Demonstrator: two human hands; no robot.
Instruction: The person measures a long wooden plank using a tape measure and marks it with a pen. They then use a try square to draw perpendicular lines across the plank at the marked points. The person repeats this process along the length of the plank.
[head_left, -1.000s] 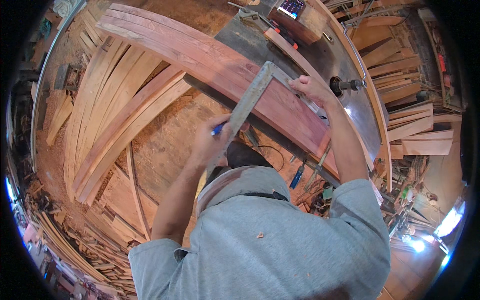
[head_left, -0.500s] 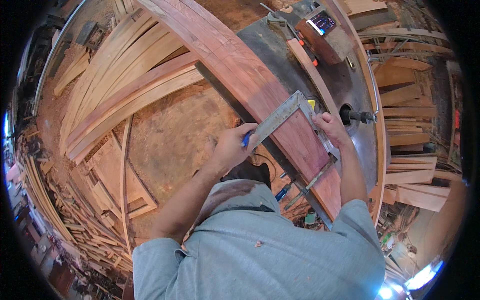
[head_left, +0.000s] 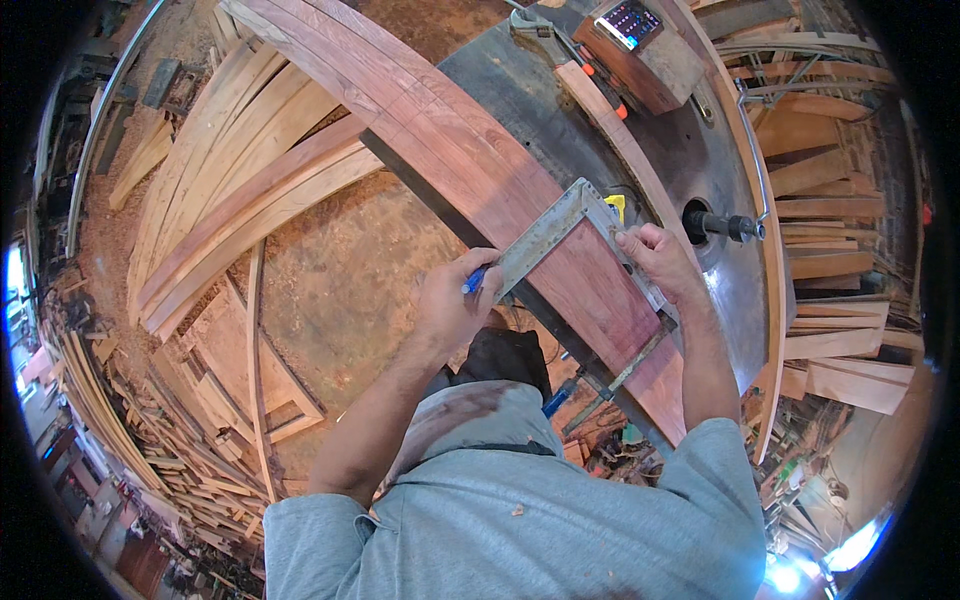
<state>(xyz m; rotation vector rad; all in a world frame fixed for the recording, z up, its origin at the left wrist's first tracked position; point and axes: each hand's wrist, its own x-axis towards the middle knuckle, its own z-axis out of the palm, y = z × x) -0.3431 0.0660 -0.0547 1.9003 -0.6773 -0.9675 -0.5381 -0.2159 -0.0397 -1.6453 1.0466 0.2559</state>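
A long reddish wooden board (head_left: pixel 480 150) runs diagonally across a dark metal table (head_left: pixel 480 60). Across the board lies a metal carpenter's square (head_left: pixel 545 235), its other leg along the board's right edge. My right hand (head_left: pixel 660 262) is closed on that leg, thumb and fingers pinching it near the corner. At the board's left edge, my left hand (head_left: pixel 452 305) grips a blue pen (head_left: pixel 474 281) and touches the end of the square's blade. A clamp (head_left: pixel 640 358) crosses the board nearer my body. The pen's tip is hidden.
Right of the board are a narrow wood strip (head_left: pixel 620 130), a yellow object (head_left: pixel 614 207), a dark spindle (head_left: pixel 728 227), an adjustable wrench (head_left: pixel 538 33) and a wooden block (head_left: pixel 655 78) with a phone (head_left: pixel 630 22) on top. Curved planks (head_left: pixel 210 170) lie at left; cut pieces (head_left: pixel 825 208) at right.
The whole view has shifted slightly. Both hands and the square stay in about the same place on the board, and my grips look unchanged.
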